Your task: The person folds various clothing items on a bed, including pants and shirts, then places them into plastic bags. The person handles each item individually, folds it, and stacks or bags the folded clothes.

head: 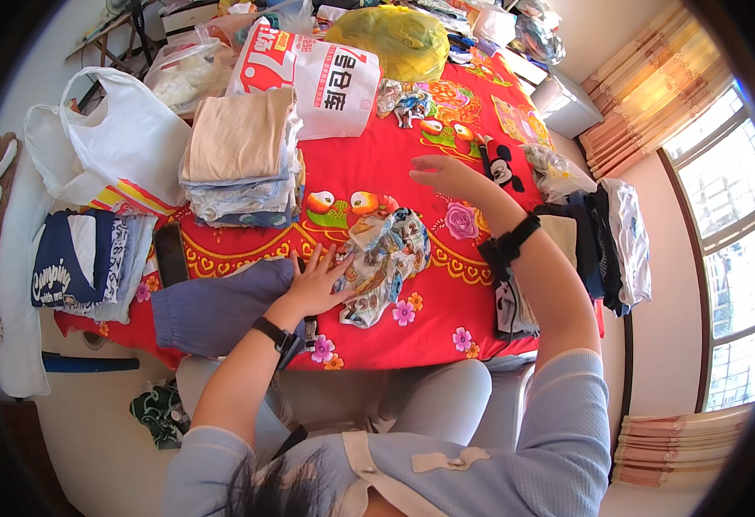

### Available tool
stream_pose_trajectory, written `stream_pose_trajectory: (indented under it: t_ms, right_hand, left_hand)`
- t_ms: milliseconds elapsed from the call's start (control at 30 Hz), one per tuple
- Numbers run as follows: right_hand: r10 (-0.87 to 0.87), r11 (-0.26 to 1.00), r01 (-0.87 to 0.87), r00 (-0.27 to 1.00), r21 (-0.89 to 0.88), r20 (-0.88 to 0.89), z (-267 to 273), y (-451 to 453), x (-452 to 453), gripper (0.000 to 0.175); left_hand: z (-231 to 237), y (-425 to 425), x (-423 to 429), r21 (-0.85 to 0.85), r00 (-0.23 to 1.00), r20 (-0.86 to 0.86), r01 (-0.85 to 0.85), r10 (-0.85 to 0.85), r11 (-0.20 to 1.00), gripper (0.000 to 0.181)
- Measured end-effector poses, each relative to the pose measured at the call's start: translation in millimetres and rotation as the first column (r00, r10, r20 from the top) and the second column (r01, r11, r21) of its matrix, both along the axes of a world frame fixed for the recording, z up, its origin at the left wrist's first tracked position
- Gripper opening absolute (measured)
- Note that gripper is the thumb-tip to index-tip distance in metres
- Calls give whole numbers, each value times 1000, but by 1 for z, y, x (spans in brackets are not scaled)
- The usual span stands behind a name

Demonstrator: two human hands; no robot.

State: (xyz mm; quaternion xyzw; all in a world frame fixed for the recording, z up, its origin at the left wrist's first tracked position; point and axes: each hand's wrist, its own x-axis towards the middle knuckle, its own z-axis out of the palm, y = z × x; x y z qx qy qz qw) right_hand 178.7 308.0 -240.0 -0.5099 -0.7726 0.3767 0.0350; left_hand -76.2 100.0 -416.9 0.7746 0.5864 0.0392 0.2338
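My left hand rests with spread fingers between a folded blue-grey garment and a crumpled white printed garment, its fingertips at the printed cloth's left edge. Raised over the red patterned bedspread, my right hand holds nothing that I can see. A black garment with a cartoon mouse lies just right of it. Behind my left hand stands a tall stack of folded clothes, beige on top. A dark phone lies left of the blue-grey garment.
At the left are a white plastic bag and a navy folded garment. A printed white bag and a yellow plastic bag stand at the back. Folded dark clothes are stacked at the right edge.
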Motion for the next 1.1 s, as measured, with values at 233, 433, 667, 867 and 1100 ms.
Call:
stream_pose_trajectory:
  t_ms: [233, 433, 667, 867, 1100]
  right_hand:
    - [-349, 921, 378, 909, 95, -228, -152, 188, -32, 63]
    - [-731, 636, 644, 328, -424, -598, -203, 230, -60, 56]
    - [-681, 718, 438, 283, -540, -676, -171, 187, -34, 41]
    - [-275, 955, 89, 629, -285, -727, -29, -3, 33, 41]
    - [-167, 940, -104, 689, -325, -705, 80, -269, 54, 43]
  left_hand:
    - [-4, 7, -5, -95, 998, 56, 23, -18, 995, 85]
    - [-7, 5, -4, -99, 997, 76, 14, -7, 995, 82]
    - [-4, 6, 0, -94, 998, 62, -14, 20, 996, 83]
    - [7, 12, 5, -159, 998, -48, -50, 43, 986, 84]
    - [69, -34, 50, 49, 964, 90, -257, 252, 965, 104]
